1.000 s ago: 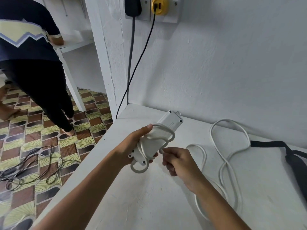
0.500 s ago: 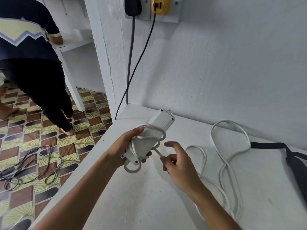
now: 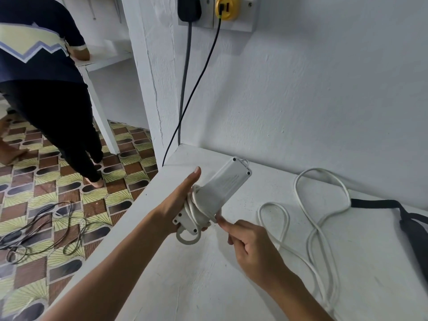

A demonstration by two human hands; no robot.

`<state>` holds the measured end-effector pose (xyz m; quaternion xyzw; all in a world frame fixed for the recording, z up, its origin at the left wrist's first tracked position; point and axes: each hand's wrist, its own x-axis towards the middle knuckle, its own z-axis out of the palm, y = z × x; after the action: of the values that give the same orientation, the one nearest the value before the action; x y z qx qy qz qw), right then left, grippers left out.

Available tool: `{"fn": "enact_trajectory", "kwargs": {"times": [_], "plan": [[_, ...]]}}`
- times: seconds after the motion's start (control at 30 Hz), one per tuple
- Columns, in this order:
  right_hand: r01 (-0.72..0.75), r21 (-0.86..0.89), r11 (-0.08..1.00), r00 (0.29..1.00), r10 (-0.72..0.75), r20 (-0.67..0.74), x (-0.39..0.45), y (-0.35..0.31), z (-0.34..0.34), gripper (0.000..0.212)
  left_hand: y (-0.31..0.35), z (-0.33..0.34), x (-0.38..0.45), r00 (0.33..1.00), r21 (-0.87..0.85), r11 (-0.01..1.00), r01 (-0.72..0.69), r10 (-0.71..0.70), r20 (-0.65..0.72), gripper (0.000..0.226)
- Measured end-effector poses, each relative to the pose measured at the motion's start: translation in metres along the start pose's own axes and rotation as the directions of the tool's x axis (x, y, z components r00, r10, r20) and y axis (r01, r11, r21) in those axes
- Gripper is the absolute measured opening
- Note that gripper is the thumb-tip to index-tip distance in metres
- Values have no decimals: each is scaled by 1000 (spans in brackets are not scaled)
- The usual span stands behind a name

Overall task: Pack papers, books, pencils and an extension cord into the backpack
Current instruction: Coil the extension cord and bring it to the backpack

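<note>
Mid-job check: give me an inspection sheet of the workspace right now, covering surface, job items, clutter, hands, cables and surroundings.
Surface: white table, scuffed paint.
Job's things: extension cord's power strip, partly wrapped in its white cable; backpack mostly out of frame at right; papers, books, pencils: nothing seen.
Clutter: nothing seen.
Hands: left hand grips the power strip; right hand pinches the cable at the strip.
Cables: loose white cable looped on table; two dark leads hang from the wall sockets; tangled wires on floor.
Surroundings: white wall; another person standing at left.
</note>
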<state>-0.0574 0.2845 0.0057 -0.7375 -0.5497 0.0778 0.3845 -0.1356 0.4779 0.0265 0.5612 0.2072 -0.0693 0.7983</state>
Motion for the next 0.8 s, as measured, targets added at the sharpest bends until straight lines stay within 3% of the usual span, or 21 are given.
{"fn": "enact_trajectory", "kwargs": {"times": [0.07, 0.13, 0.2, 0.3, 0.4, 0.47, 0.5, 0.57, 0.7, 0.8], "plan": [[6, -41, 999, 999, -4, 48, -3, -4, -1, 50, 0, 0, 0, 997, 22, 999, 28, -29, 67, 107], [24, -76, 997, 996, -18, 82, -6, -6, -4, 50, 3, 1, -1, 995, 43, 999, 30, -34, 94, 80], [38, -119, 992, 994, -25, 106, -6, -7, -7, 49, 7, 1, -2, 995, 113, 994, -8, -4, 100, 70], [45, -172, 984, 989, -19, 148, -4, -17, -10, 43, 13, 6, -4, 997, 321, 946, -37, 59, -57, 70], [-157, -200, 967, 965, 194, 178, -8, -35, -16, 43, 22, 9, -1, 933, 658, 750, -66, 280, -225, 45], [-285, -206, 936, 913, 331, 239, -12, -47, -27, 39, 25, 0, 1, 851, 875, 484, -1, 460, -254, 39], [-291, -222, 931, 898, 346, 273, -12, -52, -34, 35, 26, -7, 1, 830, 925, 378, 40, 502, -241, 42], [-236, -222, 946, 912, 294, 284, -11, -63, -53, 22, 24, -11, 0, 859, 950, 310, 37, 476, -189, 55], [19, -159, 987, 1000, -22, -16, 10, -71, -95, 17, 17, 17, -1, 882, 994, -13, -106, 460, 100, 83], [128, -204, 970, 976, -161, -150, 36, -66, -127, 10, 19, 33, -6, 805, 924, 60, -378, 515, 295, 92]]}}
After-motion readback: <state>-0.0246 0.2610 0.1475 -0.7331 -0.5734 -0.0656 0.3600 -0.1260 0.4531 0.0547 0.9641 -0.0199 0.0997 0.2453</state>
